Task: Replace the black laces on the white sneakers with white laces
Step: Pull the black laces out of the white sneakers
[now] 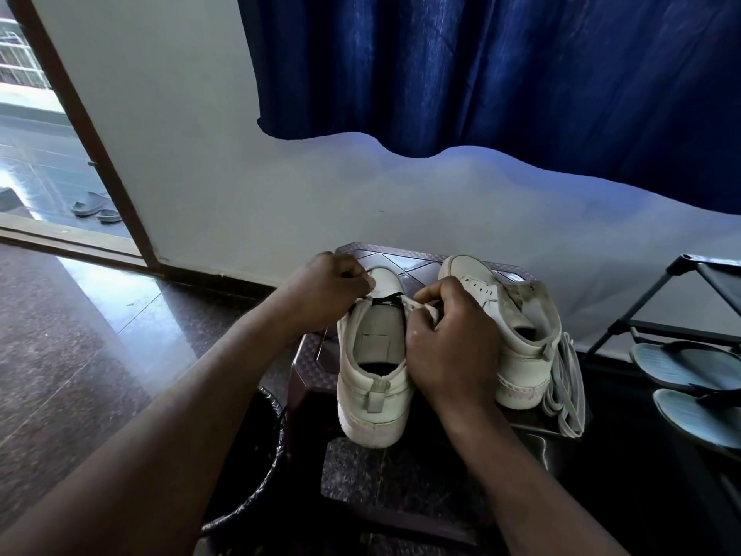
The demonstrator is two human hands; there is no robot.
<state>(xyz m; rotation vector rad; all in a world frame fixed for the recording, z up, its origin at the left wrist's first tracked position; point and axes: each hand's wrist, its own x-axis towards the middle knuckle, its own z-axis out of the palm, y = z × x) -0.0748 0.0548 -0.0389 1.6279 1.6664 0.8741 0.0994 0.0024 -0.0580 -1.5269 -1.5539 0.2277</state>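
Observation:
Two white sneakers stand side by side on a dark plastic stool (405, 258), heels towards me. The left sneaker (375, 379) still has a short run of black lace (387, 297) across its eyelets near the toe. My left hand (326, 288) pinches the left end of that black lace at the sneaker's left flap. My right hand (449, 339) grips the left sneaker's right flap beside the tongue. The right sneaker (525, 347) shows empty eyelets with no lace. A bundle of white laces (565, 391) lies on the stool against the right sneaker's outer side.
A black shoe rack (681, 311) with grey-blue flip-flops (689, 367) stands at the right. A dark round bin (256, 455) sits below the stool at the left. A blue curtain (501, 66) hangs on the wall behind. An open doorway (48, 162) at far left shows slippers outside.

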